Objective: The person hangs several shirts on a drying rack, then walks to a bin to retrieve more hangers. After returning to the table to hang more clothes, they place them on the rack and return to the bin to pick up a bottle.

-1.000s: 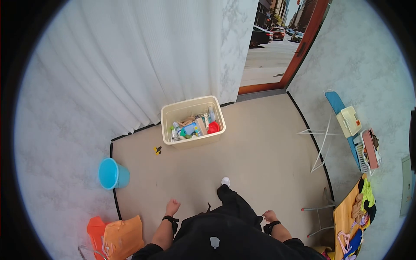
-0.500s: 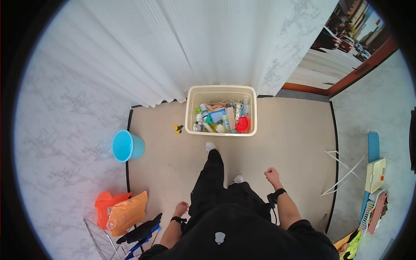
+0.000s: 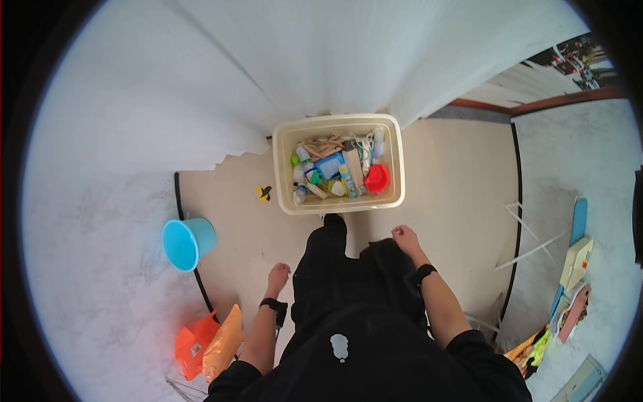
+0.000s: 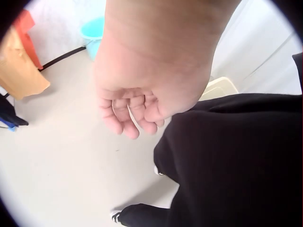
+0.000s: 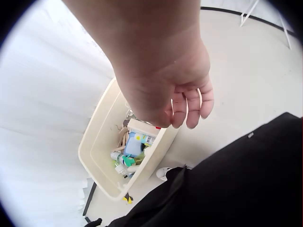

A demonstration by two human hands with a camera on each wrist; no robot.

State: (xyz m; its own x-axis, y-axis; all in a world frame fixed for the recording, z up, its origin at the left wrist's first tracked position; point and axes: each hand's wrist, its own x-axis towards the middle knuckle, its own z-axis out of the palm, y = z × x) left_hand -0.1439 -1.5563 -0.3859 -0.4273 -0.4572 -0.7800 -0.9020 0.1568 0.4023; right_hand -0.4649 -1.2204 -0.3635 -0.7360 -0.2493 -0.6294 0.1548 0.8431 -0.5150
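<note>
My left hand (image 3: 279, 276) hangs beside my left leg, fingers loosely curled around nothing, as the left wrist view also shows. My right hand (image 3: 404, 238) is held in front of my right thigh, near the tub's lower right corner in the head view, its fingers loosely bent and holding nothing. Ahead of my feet stands a large cream plastic tub (image 3: 284, 201). Inside it lie a red plastic item (image 3: 377, 179), a blue item (image 3: 330, 166), a long cardboard box (image 3: 353, 167), wooden pieces (image 3: 323, 146) and several bottles (image 3: 305, 155).
A yellow-and-black object (image 3: 264, 193) lies on the floor left of the tub. Farther left stands a blue bucket (image 3: 181, 245), with orange bags (image 3: 224, 343) below it. A white curtain (image 3: 321, 53) hangs behind the tub. On the right is an ironing board (image 3: 579, 221) bearing baskets.
I have stepped forward, so the tub is now close in front of my feet. My view has turned right and then tilted down. Both hands have swung but stay free of things.
</note>
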